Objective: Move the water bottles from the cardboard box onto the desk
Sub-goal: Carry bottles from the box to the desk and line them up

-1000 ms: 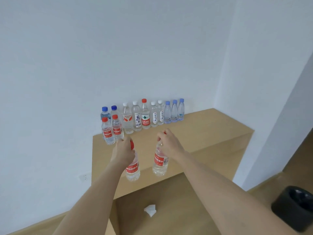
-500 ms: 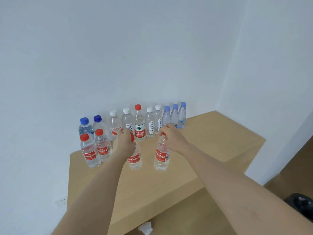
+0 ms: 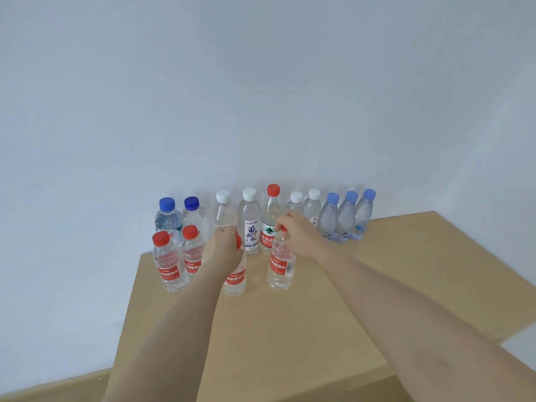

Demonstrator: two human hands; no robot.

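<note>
Left hand [image 3: 224,250] grip is clamped round the left bottle [image 3: 235,281] neck, right hand [image 3: 295,233] grip round the right bottle [image 3: 280,268] cap; both upright, low on the desk [image 3: 290,329] beside the red-capped pair [image 3: 169,268]. Seat bases flat, then release straight upward

Grips the top of a red-labelled water bottle [image 3: 234,281] with the left hand [image 3: 224,250], pinches the neck of a second red-labelled bottle [image 3: 281,268] with the right hand [image 3: 300,233]. Holds both upright on the wooden desk [image 3: 290,329], just right of two red-capped bottles [image 3: 169,268], in front of a ten-bottle row [image 3: 250,219] along the white wall [image 3: 261,97].
</note>
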